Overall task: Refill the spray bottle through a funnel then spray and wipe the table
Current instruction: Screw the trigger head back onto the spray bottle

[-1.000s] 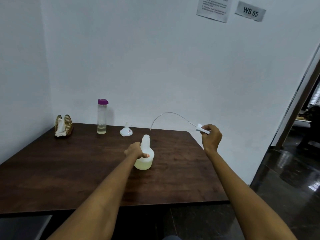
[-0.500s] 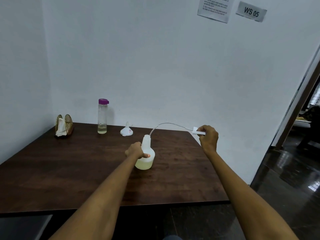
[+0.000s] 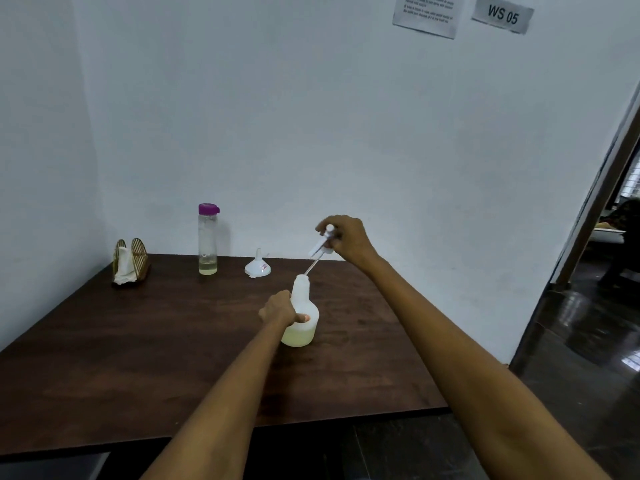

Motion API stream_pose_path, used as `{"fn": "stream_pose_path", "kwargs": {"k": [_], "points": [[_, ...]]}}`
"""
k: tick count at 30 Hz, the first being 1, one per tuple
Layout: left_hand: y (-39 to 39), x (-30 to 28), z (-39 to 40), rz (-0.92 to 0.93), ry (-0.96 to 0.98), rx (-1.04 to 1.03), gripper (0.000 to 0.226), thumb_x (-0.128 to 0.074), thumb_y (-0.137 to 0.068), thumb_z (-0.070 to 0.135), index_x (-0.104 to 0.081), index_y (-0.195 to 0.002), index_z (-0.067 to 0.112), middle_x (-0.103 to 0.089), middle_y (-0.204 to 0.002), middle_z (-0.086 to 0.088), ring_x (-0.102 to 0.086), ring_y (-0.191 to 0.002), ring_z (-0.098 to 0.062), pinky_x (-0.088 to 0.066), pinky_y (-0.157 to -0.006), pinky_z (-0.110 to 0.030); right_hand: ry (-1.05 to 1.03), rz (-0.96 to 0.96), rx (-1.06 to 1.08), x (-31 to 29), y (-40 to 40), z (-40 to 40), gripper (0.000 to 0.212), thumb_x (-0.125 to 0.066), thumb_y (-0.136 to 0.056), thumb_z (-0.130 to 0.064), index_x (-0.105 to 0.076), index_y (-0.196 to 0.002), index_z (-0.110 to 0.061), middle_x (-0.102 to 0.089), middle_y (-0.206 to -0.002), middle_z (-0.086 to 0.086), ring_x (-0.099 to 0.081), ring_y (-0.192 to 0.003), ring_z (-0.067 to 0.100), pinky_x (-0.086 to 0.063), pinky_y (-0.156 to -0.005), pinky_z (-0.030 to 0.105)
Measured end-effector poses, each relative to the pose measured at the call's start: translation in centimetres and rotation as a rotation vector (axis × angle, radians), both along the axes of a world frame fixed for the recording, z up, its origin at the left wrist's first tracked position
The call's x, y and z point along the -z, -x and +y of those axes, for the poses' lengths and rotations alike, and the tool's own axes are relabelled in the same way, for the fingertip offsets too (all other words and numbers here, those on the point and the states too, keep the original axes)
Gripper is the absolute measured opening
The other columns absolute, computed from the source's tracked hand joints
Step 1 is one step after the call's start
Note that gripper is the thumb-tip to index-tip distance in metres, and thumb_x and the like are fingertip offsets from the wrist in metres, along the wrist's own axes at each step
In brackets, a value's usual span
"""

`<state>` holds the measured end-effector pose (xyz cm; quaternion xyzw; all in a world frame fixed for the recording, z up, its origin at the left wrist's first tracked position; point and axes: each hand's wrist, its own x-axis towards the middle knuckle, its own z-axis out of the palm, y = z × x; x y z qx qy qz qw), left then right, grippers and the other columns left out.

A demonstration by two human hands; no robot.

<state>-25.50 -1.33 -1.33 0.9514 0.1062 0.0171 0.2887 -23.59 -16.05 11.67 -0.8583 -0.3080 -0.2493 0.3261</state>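
Now the left hand point(image 3: 278, 308) is wrapped around the spray bottle point(image 3: 300, 317), its fingers curled on the shoulder with the thumb across the front. That bottle stands upright on the dark wooden surface point(image 3: 138, 358), near the middle, its neck uncapped and pale yellowish liquid filling its lower part. Above and just right of the neck, the right hand point(image 3: 346, 240) grips the white spray head point(image 3: 323, 242), fingers closed round it. Its thin dip tube point(image 3: 310, 266) slants down-left, the lower end right at the bottle's mouth; whether the tip is inside cannot be told.

Farther back, a white funnel point(image 3: 257, 267) sits upside down on the surface, wide end down and spout up, well apart from the spray bottle. Left of it stands a clear bottle point(image 3: 207, 240) with a purple cap and a little yellowish liquid at the bottom. Near the far left corner, a gold wire holder point(image 3: 133, 258) has a white cloth point(image 3: 124, 268) tucked in it.

On the white wall behind are a printed sheet point(image 3: 428, 13) and a label point(image 3: 503, 14) reading "WS 05". A dark doorway point(image 3: 609, 237) opens at right.
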Motion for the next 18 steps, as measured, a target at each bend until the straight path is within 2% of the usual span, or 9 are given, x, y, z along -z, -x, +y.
{"fn": "stream_pose_path", "kwargs": {"k": [2,5,7,8,10,12,15,18], "points": [[-0.1,0.1,0.1,0.002,0.000,0.005,0.072,-0.074,-0.076,0.046,-0.044,-0.134,0.014,-0.051,-0.136,-0.003,-0.049,-0.126,-0.023,-0.042,-0.095,-0.035,0.064,0.058,-0.014,-0.5,-0.2,1.5,0.022,-0.059,-0.076,0.011,-0.069,-0.093,0.002,-0.071,-0.092,0.019,-0.067,-0.086,0.030,-0.054,-0.076,0.038],[-0.2,0.1,0.3,-0.004,0.010,0.009,0.075,-0.074,-0.075,0.047,-0.043,-0.136,0.015,-0.051,-0.137,-0.003,-0.049,-0.127,-0.022,-0.042,-0.096,-0.035,0.374,0.118,0.062,-0.4,-0.5,3.6,0.007,-0.067,-0.075,-0.006,-0.063,-0.080,-0.008,-0.065,-0.086,0.009,-0.059,-0.085,0.023,-0.041,-0.075,0.031],[-0.4,0.3,0.5,-0.015,0.029,0.024,0.076,-0.074,-0.075,0.047,-0.042,-0.137,0.016,-0.050,-0.138,-0.003,-0.048,-0.127,-0.022,-0.043,-0.097,-0.035,0.446,0.209,0.090,0.7,-0.9,4.5,0.025,-0.071,-0.076,-0.012,-0.048,-0.067,-0.015,-0.053,-0.080,0.006,-0.048,-0.080,0.020,-0.032,-0.064,0.028],[-0.4,0.4,0.5,-0.021,0.036,0.028,0.076,-0.074,-0.076,0.046,-0.042,-0.138,0.016,-0.050,-0.138,-0.003,-0.048,-0.127,-0.022,-0.043,-0.097,-0.035,0.431,0.256,0.081,1.5,-1.0,4.8,0.030,-0.072,-0.077,-0.014,-0.044,-0.066,-0.016,-0.050,-0.081,0.005,-0.046,-0.079,0.019,-0.030,-0.060,0.027],[-0.4,0.7,0.6,-0.033,0.052,0.027,0.075,-0.073,-0.076,0.047,-0.042,-0.137,0.017,-0.050,-0.137,-0.002,-0.048,-0.127,-0.022,-0.043,-0.095,-0.034,0.352,0.334,0.071,2.8,-1.3,5.1,0.018,-0.071,-0.080,-0.016,-0.054,-0.080,-0.011,-0.051,-0.086,0.009,-0.045,-0.083,0.019,-0.030,-0.058,0.026],[-0.4,0.8,0.7,-0.048,0.073,0.025,0.075,-0.073,-0.075,0.048,-0.043,-0.137,0.017,-0.051,-0.136,-0.003,-0.049,-0.125,-0.022,-0.044,-0.095,-0.035,0.280,0.392,0.077,3.4,-1.7,5.2,0.028,-0.067,-0.084,-0.020,-0.058,-0.101,0.001,-0.053,-0.091,0.013,-0.046,-0.085,0.020,-0.032,-0.062,0.027],[-0.5,0.8,0.9,-0.066,0.114,0.022,0.076,-0.075,-0.073,0.048,-0.045,-0.135,0.018,-0.052,-0.135,-0.001,-0.050,-0.125,-0.021,-0.045,-0.095,-0.034,0.291,0.418,0.076,3.0,-1.9,5.4,0.029,-0.065,-0.087,-0.022,-0.056,-0.104,0.001,-0.053,-0.094,0.012,-0.050,-0.089,0.025,-0.035,-0.064,0.026],[-0.9,1.3,0.9,-0.080,0.158,0.014,0.080,-0.076,-0.072,0.048,-0.043,-0.138,0.020,-0.048,-0.140,-0.001,-0.046,-0.128,-0.019,-0.042,-0.100,-0.034,0.428,0.445,0.095,3.3,-2.1,5.8,0.043,-0.060,-0.089,-0.014,-0.042,-0.124,0.004,-0.056,-0.119,0.022,-0.054,-0.111,0.034,-0.043,-0.082,0.035]]}}
